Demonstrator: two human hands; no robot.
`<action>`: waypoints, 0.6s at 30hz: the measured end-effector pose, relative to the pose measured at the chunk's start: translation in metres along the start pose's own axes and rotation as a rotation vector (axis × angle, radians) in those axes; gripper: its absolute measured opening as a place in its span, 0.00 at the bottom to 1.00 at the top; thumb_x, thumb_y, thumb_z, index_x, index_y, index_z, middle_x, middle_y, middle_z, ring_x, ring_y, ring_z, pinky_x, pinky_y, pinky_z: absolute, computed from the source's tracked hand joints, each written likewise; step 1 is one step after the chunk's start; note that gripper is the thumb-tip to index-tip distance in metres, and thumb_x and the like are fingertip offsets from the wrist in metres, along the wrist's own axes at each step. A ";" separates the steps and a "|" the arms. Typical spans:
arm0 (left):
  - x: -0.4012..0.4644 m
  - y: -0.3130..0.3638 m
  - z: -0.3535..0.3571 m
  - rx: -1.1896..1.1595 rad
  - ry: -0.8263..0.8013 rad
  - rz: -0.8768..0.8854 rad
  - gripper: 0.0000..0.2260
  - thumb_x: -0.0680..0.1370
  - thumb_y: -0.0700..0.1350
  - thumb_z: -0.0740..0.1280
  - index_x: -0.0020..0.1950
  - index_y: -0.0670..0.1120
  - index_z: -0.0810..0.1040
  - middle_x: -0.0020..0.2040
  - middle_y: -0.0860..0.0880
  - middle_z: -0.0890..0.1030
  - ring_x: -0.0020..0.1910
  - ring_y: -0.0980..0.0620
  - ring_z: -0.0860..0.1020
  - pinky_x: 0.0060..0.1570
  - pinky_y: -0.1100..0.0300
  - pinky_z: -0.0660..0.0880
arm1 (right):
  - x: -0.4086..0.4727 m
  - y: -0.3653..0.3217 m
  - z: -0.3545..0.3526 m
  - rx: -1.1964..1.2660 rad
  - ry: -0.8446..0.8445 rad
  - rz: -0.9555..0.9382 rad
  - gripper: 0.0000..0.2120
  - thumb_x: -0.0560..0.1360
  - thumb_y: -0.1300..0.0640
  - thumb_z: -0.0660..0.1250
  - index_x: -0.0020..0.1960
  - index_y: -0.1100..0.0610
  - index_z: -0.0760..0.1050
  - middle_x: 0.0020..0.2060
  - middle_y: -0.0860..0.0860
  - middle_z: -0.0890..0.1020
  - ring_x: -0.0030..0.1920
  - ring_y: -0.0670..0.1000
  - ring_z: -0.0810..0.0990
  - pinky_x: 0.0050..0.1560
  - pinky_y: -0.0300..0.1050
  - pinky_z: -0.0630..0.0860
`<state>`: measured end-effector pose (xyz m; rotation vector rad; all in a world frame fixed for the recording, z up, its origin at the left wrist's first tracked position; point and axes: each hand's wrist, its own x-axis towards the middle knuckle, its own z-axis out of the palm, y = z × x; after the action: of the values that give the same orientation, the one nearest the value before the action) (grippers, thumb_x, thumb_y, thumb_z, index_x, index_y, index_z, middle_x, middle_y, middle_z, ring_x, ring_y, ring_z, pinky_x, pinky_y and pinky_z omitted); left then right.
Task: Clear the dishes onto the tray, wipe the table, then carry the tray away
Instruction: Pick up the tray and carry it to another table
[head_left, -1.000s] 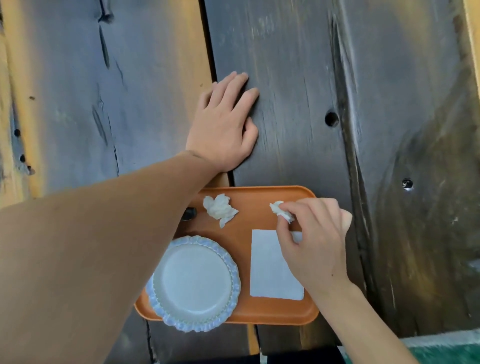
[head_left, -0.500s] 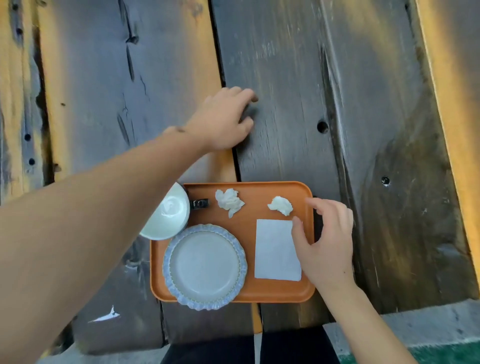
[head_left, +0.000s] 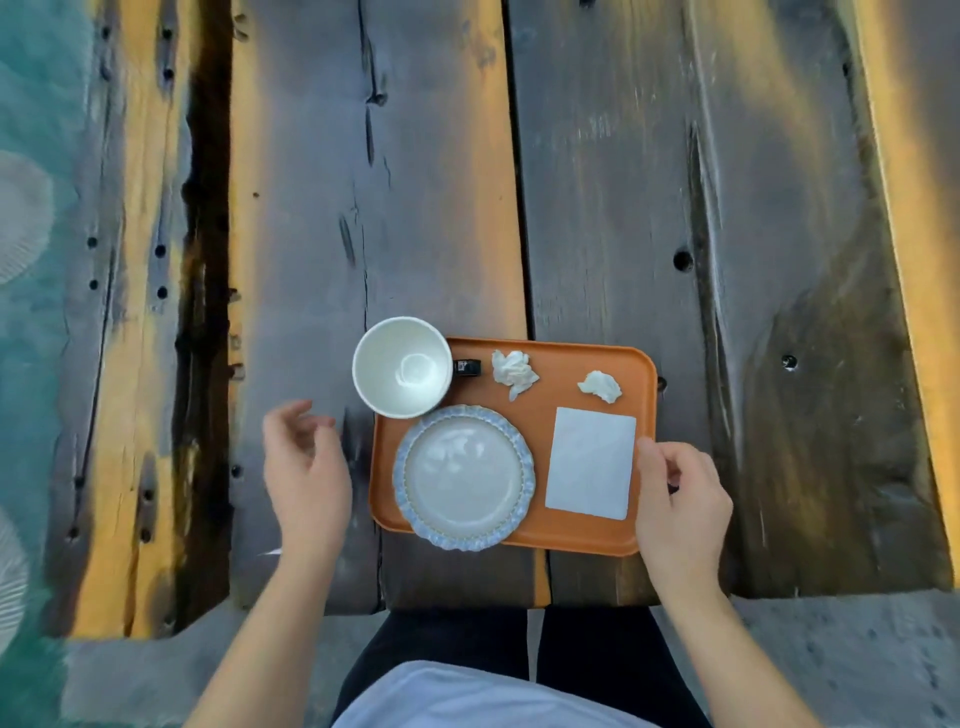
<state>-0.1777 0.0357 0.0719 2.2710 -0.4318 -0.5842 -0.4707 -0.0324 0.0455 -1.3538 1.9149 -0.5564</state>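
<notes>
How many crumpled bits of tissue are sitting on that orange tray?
2. One crumpled tissue lies near the middle of the tray's far edge, right of the small black object. The other, smaller wad sits toward the far right corner, above the flat napkin. None appears hidden.

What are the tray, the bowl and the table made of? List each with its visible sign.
Tray: likely plastic, matte orange, moulded rounded corners.
Bowl: probably glazed ceramic, white, with a glossy highlight inside.
Table: weathered wood, dark planks with cracks, grain and holes.

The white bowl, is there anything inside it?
The round white bowl looks empty, with only a shiny patch at its bottom. It overhangs the top left corner of the orange plastic tray, so what lies beneath the bowl is hidden.
</notes>
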 end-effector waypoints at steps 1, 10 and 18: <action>-0.009 -0.008 0.001 0.034 -0.016 -0.025 0.12 0.82 0.40 0.62 0.64 0.50 0.72 0.54 0.50 0.81 0.55 0.47 0.80 0.59 0.47 0.77 | 0.000 0.002 -0.002 -0.032 -0.006 -0.004 0.03 0.82 0.55 0.62 0.49 0.50 0.74 0.45 0.43 0.76 0.50 0.47 0.77 0.50 0.44 0.76; -0.022 -0.011 0.025 0.046 -0.086 -0.064 0.13 0.83 0.42 0.65 0.67 0.45 0.76 0.56 0.52 0.79 0.51 0.57 0.77 0.58 0.56 0.73 | -0.007 0.008 0.006 0.023 -0.028 0.186 0.15 0.80 0.55 0.65 0.65 0.52 0.67 0.58 0.48 0.75 0.55 0.48 0.77 0.53 0.45 0.77; -0.016 -0.012 0.039 0.033 -0.104 -0.186 0.08 0.80 0.41 0.68 0.59 0.47 0.76 0.52 0.48 0.80 0.50 0.50 0.78 0.55 0.52 0.75 | 0.002 0.015 0.004 -0.093 -0.081 0.125 0.08 0.80 0.55 0.65 0.56 0.47 0.68 0.51 0.47 0.77 0.49 0.47 0.79 0.47 0.43 0.78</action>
<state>-0.2105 0.0289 0.0431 2.3349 -0.2837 -0.7975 -0.4779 -0.0288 0.0316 -1.2839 1.9636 -0.3497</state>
